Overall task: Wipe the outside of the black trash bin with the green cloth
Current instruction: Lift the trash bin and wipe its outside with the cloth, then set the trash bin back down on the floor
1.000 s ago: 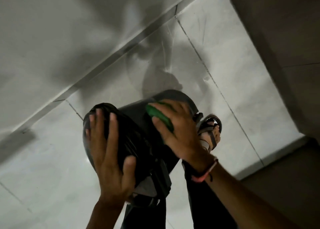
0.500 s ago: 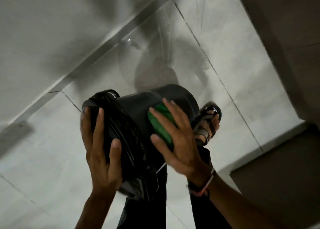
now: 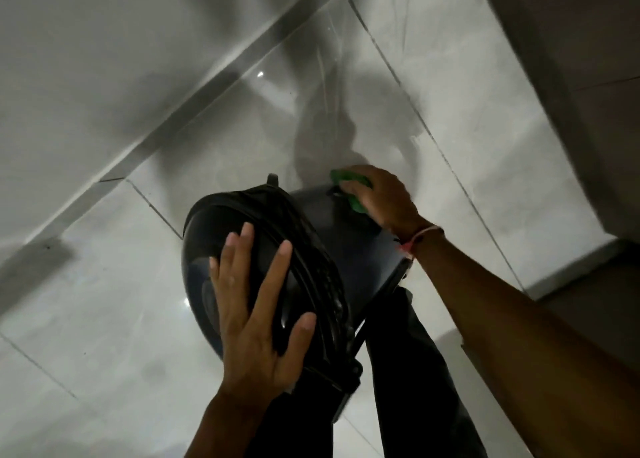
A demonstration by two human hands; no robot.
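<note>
The black trash bin (image 3: 349,249) is tipped on its side above the floor, its lid end toward me and its base pointing away. A black liner bunches around the rim. My left hand (image 3: 263,315) lies flat with spread fingers on the lid end and holds the bin up. My right hand (image 3: 381,198) reaches over the far end of the bin's wall and presses the green cloth (image 3: 349,189) against it. Only the cloth's edges show from under the fingers.
Glossy grey floor tiles (image 3: 104,319) lie below, with dark grout lines. A light wall (image 3: 104,76) rises at the left and a dark wall or step (image 3: 581,76) at the right. My dark trouser legs (image 3: 415,371) stand beneath the bin.
My right hand has slid the green cloth from the middle of the bin's wall to its far end. The bin's lid end has turned more toward me, and my left hand now lies flat on it.
</note>
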